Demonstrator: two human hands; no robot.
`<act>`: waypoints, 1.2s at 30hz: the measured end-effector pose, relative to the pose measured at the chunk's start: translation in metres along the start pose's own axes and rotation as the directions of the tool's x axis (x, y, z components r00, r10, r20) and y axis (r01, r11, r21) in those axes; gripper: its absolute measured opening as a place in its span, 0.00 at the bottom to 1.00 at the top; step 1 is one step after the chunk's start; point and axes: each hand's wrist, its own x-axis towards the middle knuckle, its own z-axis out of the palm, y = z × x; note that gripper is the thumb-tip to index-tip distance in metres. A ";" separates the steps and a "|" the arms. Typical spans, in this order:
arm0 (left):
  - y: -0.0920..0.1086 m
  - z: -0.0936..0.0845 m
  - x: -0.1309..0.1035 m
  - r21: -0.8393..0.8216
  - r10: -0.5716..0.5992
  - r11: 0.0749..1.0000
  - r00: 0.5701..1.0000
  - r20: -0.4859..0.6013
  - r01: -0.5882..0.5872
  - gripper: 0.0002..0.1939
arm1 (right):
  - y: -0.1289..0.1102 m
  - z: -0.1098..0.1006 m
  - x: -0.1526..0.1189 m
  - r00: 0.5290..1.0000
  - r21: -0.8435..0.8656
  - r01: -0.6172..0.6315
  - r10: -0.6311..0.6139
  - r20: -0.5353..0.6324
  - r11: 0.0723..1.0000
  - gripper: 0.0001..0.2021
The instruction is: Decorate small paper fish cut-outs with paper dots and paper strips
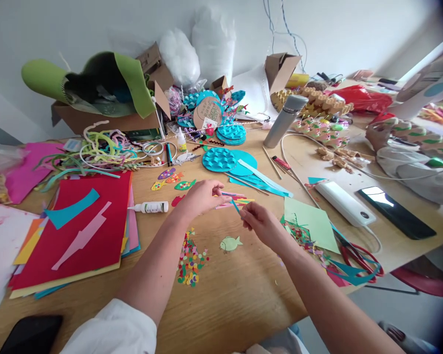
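Between my two hands runs a narrow blue paper strip (236, 204). My left hand (205, 196) pinches its upper end, and my right hand (257, 221) has closed fingers at its lower end. Beneath them on the table lies a pale green paper fish (231, 244). Several coloured paper strips (239, 198) lie just behind my hands. Left of the fish is a scatter of small coloured paper dots (192, 265). Decorated paper fish (185, 185) lie beyond my left wrist, and a white glue bottle (152, 207) rests on its side near my left forearm.
Red paper sheets (81, 246) are stacked at left. Red-handled scissors (362, 260), a power bank (345, 202) and a phone (396, 212) lie at right. A grey flask (286, 121) stands behind. Another person's hand (380, 133) holds a decorated strip at far right.
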 end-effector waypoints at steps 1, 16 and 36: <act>-0.003 0.000 0.000 -0.024 0.014 1.000 0.996 0.085 -0.012 0.21 | -0.003 0.003 -0.012 0.997 0.091 -0.059 0.054 0.063 0.994 0.17; 0.003 0.004 -0.001 0.276 -0.007 0.946 0.841 0.540 -0.170 0.06 | 0.002 0.055 -0.080 0.837 0.345 -0.540 0.445 0.318 0.768 0.27; 0.006 0.004 -0.005 0.141 0.049 0.973 0.757 0.652 -0.184 0.19 | -0.003 0.052 -0.084 0.882 0.408 -0.471 0.418 0.218 0.782 0.27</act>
